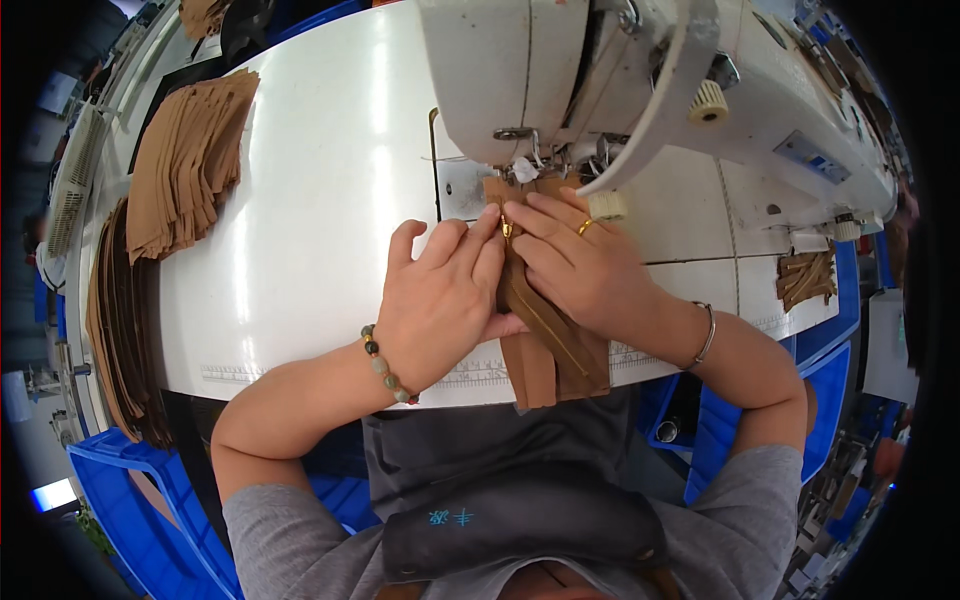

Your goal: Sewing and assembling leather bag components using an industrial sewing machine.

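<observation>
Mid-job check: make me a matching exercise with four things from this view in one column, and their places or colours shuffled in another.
1. zippered cloth
2. beaded bracelet
3. sewing machine
4. gold ring

A. on a finger of the right hand
B. brown, under fingers of both hands
C. around the wrist of the left hand
D. white, beyond the hands

Right pairs: 1-B, 2-C, 3-D, 4-A
</observation>
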`<state>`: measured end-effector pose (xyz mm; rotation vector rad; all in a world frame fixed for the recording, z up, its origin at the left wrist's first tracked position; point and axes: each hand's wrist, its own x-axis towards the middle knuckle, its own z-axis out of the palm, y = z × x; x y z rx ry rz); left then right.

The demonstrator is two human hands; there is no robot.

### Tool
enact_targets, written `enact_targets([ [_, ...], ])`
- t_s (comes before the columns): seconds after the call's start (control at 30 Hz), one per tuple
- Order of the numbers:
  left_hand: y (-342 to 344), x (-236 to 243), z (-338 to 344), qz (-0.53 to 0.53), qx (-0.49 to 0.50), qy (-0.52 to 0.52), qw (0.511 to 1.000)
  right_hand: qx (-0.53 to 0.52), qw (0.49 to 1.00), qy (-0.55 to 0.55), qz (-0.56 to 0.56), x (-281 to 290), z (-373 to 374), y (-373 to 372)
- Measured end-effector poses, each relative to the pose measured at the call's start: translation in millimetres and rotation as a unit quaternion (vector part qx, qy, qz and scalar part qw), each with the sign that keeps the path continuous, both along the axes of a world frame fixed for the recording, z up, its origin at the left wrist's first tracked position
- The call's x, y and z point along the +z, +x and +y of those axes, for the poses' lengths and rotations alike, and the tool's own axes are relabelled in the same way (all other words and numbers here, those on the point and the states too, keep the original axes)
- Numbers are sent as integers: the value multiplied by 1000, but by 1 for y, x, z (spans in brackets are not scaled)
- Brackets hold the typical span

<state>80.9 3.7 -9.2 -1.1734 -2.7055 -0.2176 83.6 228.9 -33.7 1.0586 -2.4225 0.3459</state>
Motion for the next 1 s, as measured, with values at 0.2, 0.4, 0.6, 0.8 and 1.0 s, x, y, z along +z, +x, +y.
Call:
enact_targets([
  [0.2, -4, -3, -3, -12, -10, 31, 999, -34, 997, 16, -62, 5, 4, 6],
  [0.4, -9, -6, -3, 9, -15, 21, 1000, -51, 995, 19, -82, 7, 3, 6],
  [0.6, -2, -4, -1, -2, -14, 22, 1000, -54, 994, 45, -79, 9, 2, 17],
  [0.8, -12, -6, -1, 21, -19, 20, 999, -65, 994, 34, -76, 7, 2, 15],
  [1.0, -14, -6, -1, 7, -19, 24, 1000, -74, 993, 40, -80, 8, 1, 14],
])
